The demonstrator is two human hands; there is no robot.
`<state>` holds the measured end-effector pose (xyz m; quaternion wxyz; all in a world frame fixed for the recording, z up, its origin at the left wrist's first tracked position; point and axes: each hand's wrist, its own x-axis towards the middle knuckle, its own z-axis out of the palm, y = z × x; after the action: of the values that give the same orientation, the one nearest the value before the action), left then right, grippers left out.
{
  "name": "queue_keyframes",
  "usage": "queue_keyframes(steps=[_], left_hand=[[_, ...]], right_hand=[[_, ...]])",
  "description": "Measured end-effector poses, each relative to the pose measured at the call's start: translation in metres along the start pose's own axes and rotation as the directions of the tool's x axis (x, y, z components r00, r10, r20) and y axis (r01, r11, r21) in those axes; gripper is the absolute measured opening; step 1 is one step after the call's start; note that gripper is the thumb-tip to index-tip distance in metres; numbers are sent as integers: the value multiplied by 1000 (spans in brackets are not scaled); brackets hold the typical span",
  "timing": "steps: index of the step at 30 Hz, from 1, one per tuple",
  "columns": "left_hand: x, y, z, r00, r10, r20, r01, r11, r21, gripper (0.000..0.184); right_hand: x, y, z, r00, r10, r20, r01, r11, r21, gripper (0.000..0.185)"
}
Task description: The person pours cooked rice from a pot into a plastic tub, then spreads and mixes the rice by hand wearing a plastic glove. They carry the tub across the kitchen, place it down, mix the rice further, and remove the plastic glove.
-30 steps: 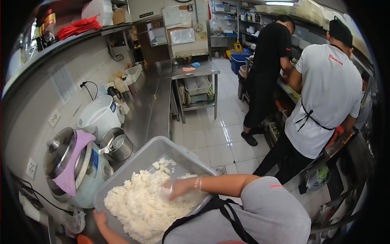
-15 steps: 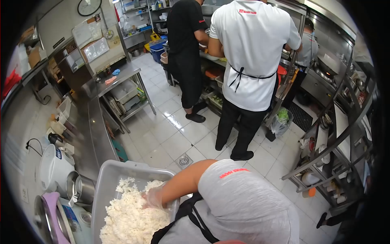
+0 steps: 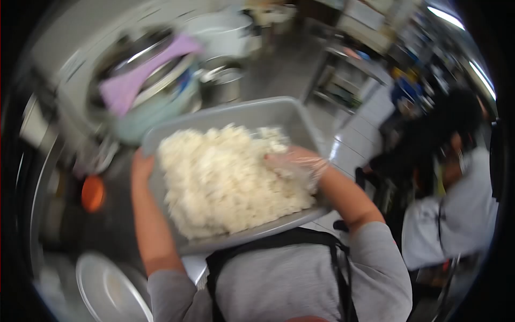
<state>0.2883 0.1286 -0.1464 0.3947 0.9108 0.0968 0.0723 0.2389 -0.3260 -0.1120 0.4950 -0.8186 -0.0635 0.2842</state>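
Note:
A grey plastic tub [image 3: 271, 109] heaped with cooked white rice [image 3: 225, 182] is tilted in front of my body. My left hand [image 3: 142, 165] grips the tub's left side at the rim, its fingers partly hidden. In a clear plastic glove, my right hand [image 3: 294, 163] rests against the rice at the right side of the tub. Blur and rice obscure its fingers, so whether they are closed on any rice does not show.
Left of the tub stands a large pale-green container with a lid and purple cloth [image 3: 126, 86], beside a metal pot [image 3: 222, 80]. An orange round thing [image 3: 93, 193] and a metal bowl [image 3: 110, 290] are at the left. Co-workers [image 3: 453, 214] stand on the right.
My view has swung left and down over the tub, and everything is blurred. My left hand has come into view on the tub's side. My right hand stays in the rice.

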Motion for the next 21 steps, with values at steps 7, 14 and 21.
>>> queue_keyframes(steps=[7, 14, 21], left_hand=[[-12, 31, -8, 981, -196, 4, 195, 980, 45, 45], [-10, 25, -8, 982, -190, 10, 190, 982, 19, 44], [-6, 28, -5, 980, -199, 23, 199, 980, -17, 44]], right_hand=[[102, -107, 43, 884, -332, 330, 461, 738, -493, 51], [121, -121, 141, 910, -249, 332, 404, 349, -846, 54], [65, -136, 102, 925, -34, 379, 351, 461, -815, 67]])
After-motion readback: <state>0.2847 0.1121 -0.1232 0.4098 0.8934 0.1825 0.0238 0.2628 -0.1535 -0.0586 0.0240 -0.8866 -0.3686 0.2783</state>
